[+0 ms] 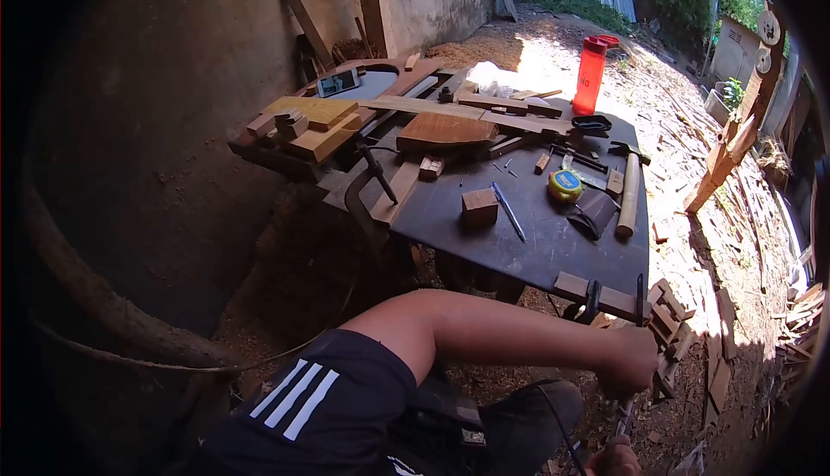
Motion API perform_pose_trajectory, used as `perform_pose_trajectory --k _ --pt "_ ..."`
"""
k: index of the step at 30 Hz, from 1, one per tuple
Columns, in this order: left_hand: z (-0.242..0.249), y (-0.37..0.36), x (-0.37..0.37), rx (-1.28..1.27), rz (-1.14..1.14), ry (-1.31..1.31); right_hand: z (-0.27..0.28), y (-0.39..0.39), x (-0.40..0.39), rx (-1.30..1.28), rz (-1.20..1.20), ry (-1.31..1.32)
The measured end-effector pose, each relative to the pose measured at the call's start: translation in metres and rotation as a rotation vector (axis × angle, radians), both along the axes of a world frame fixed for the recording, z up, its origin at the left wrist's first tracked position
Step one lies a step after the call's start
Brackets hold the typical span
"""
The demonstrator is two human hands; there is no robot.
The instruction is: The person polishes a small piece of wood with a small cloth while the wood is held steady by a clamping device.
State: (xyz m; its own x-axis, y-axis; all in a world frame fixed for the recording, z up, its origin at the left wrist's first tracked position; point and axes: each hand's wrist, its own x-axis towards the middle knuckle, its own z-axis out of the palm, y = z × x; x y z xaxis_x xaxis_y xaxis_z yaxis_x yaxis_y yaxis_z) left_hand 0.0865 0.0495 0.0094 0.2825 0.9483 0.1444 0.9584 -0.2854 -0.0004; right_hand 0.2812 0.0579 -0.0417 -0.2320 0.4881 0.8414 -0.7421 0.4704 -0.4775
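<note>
My left hand (629, 362) reaches across to the right, just below the table's front corner, with its fingers curled closed. Below it, at the bottom edge, is my right hand (616, 459), partly cut off and also closed. A narrow, metallic-looking piece (623, 417) shows between the two hands; its kind is too small and shaded to tell. Close to my right hand runs a dark cord (562, 424). Just above my left hand, clamps (591, 301) hold a wood strip (618, 301) at the table edge.
On the dark table (536, 255) lie a wood block (479, 208), a pen (509, 211), a tape measure (565, 185), a hammer (629, 195) and boards (445, 130). A red bottle (590, 76) stands at the back. Wood offcuts (670, 325) are piled right of the table.
</note>
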Motion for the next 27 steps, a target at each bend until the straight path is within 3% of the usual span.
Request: perform_pose_trajectory --k 2,5,8,9,12,16,18,21,25,27 --pt "0.003 -0.001 -0.031 -0.004 0.101 -0.001 -0.004 0.014 -0.033 0.114 -0.111 -0.062" --pt "0.0 0.012 -0.03 -0.029 0.195 -0.025 -0.016 0.064 -0.022 0.063 0.178 -0.131" --pt "0.002 0.004 -0.016 -0.026 0.107 0.017 -0.036 0.057 -0.004 0.145 0.024 -0.073" --pt "-0.006 0.005 -0.012 0.015 0.07 0.062 -0.027 0.042 -0.003 0.112 -0.135 -0.121" --pt "-0.018 0.008 -0.007 0.079 -0.039 0.029 -0.012 0.009 -0.002 -0.003 -0.163 -0.124" --pt "-0.027 0.008 -0.002 0.235 -0.15 0.024 -0.012 0.002 0.0 0.144 0.038 -0.137" --pt "-0.022 -0.001 0.004 0.15 -0.109 0.007 0.007 -0.014 -0.011 0.207 0.07 -0.139" --pt "-0.009 -0.015 0.016 0.005 -0.235 -0.107 0.036 -0.023 0.009 0.244 0.034 -0.211" --pt "0.0 -0.027 0.023 -0.082 -0.229 -0.152 0.02 -0.017 0.031 0.188 0.11 -0.222" --pt "0.002 -0.027 0.025 -0.086 -0.247 -0.146 0.02 -0.03 0.029 0.098 -0.003 -0.197"
